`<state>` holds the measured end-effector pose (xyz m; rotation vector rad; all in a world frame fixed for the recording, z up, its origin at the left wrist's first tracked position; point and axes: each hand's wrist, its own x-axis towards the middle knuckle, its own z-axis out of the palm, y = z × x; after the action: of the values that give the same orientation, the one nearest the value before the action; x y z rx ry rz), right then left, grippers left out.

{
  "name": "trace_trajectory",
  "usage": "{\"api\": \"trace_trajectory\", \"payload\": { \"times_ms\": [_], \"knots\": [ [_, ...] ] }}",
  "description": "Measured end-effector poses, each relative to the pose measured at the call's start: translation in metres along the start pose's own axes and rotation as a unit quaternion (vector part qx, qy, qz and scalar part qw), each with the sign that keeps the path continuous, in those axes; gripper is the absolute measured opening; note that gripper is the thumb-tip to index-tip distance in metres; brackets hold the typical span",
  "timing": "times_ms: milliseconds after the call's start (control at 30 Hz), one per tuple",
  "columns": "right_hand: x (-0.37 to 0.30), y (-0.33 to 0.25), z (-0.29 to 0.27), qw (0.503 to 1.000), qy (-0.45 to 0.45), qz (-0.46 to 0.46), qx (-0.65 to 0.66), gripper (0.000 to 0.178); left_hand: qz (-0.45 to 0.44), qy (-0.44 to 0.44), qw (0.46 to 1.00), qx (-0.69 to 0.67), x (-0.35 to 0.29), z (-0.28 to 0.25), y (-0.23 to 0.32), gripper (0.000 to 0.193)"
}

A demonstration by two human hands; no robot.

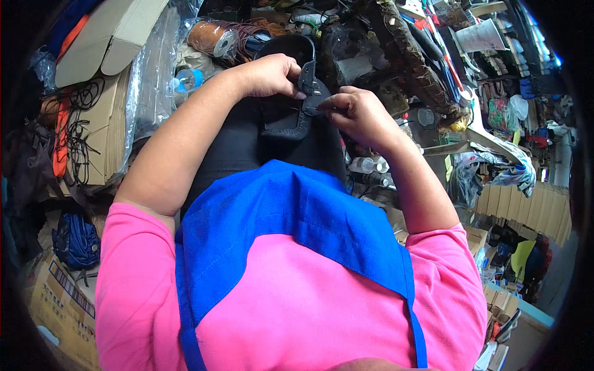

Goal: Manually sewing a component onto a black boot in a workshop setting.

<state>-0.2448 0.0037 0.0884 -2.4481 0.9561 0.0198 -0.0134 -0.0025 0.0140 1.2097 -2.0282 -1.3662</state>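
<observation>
On my lap, over dark trousers, rests a black leather shoe point(288, 127) with a stitched edge and a strap with small holes. My left hand point(272, 77) is closed on it, thumb and fingers gripping the leather beside the upright strap. To the right, my right hand point(357, 114) is pinched at the shoe's stitched edge. Whatever thin thing is between those fingertips is too small to make out. A curved black part point(288, 44) rises beyond my left hand; whether it belongs to the shoe, I cannot tell.
A spool of brown cord point(213, 38) lies beyond my left forearm. Cardboard point(102, 133) and clear plastic sheeting point(151, 93) stand at left. A worn dark machine-like frame point(408, 55) is at far right, with small bottles point(368, 165) near my right forearm. My blue apron point(297, 198) covers my waist.
</observation>
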Motion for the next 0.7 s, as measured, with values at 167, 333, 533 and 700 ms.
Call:
{"api": "trace_trajectory", "payload": {
  "times_ms": [167, 333, 533, 700],
  "knots": [
    [0.006, -0.009, 0.0, 0.999, 0.005, -0.024, -0.042, 0.022, 0.014, -0.006, 0.999, -0.033, -0.004, -0.001, -0.001, 0.026],
    [0.013, -0.001, 0.002, 0.997, 0.031, -0.064, -0.035, 0.018, -0.003, -0.015, 1.0, -0.011, -0.005, -0.004, 0.001, 0.025],
    [0.022, 0.015, 0.008, 0.998, 0.0, -0.05, 0.036, 0.02, 0.025, -0.003, 1.0, 0.008, -0.006, 0.0, -0.002, 0.027],
    [0.028, 0.046, 0.014, 0.97, -0.065, -0.021, 0.234, 0.018, 0.09, 0.0, 0.992, 0.09, -0.01, -0.005, 0.0, 0.031]
  ]
}}
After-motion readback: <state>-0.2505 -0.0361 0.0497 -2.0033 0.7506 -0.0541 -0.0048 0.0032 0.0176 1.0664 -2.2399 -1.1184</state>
